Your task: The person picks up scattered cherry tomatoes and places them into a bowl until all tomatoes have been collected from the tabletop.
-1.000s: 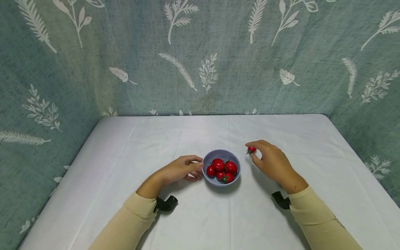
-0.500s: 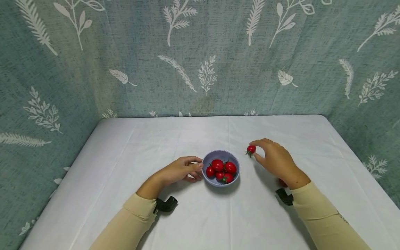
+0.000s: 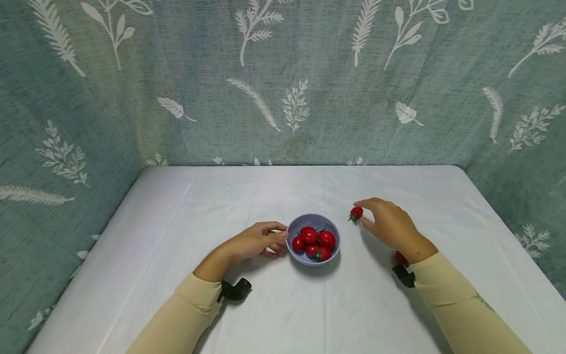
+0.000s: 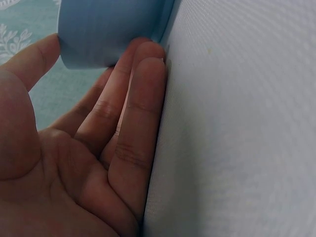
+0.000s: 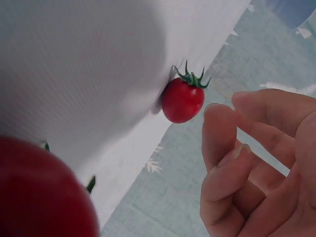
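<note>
My left hand (image 3: 256, 241) rests at the left side of a blue-lavender bowl (image 3: 334, 253). In the left wrist view, its thumb touches the bowl's wall (image 4: 98, 34) and the other fingers extend to the base. Several red cherry tomatoes (image 3: 308, 235) lie in the bowl. To the bowl's right, a single cherry tomato (image 5: 182, 100) with a green calyx sits on the table. My right hand (image 3: 391, 223) curves loosely beside it; in the right wrist view, a gap separates the fingertips from this tomato. Another tomato (image 3: 401, 258) is partly hidden under my right wrist.
A white cloth (image 3: 265, 314) covers the table. Behind it and along the sides hangs a green curtain (image 3: 199, 123) with white leaf prints. Black wrist cameras (image 3: 236, 289) are worn under both cuffs.
My right hand has drawn back slightly to the right, so the tomato at its fingertips shows more fully. The tomato under the wrist has come into view. My left hand stays at the bowl.
</note>
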Available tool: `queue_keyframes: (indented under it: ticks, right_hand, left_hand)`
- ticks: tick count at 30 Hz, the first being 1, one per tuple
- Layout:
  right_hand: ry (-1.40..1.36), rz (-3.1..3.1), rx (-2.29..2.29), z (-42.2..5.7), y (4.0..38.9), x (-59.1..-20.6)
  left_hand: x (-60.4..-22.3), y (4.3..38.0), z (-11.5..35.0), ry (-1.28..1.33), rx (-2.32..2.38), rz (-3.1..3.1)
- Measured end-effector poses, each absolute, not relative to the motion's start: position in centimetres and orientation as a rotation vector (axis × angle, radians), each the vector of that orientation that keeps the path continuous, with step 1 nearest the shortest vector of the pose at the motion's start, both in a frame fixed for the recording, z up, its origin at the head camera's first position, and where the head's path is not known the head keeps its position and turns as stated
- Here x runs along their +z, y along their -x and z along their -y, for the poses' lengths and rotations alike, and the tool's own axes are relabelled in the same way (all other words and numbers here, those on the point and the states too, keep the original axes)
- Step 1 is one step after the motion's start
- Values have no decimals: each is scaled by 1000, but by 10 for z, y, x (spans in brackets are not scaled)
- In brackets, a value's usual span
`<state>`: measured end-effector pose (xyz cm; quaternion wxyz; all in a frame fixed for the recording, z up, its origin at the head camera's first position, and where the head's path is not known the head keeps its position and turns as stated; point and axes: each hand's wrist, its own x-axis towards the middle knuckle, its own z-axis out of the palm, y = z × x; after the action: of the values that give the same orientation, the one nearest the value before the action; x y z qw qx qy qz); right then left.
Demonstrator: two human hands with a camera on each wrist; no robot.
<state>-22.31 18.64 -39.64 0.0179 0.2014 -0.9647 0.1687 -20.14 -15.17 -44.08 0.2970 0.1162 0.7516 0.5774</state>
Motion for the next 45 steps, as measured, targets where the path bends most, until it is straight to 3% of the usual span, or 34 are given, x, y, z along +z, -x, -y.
queue_keyframes:
  ticks: [45]
  right_hand:
    - [-605, 3148, 537, -181, 228, -401]
  left_hand:
    - [-443, 202, 153, -304, 1550, -1991]
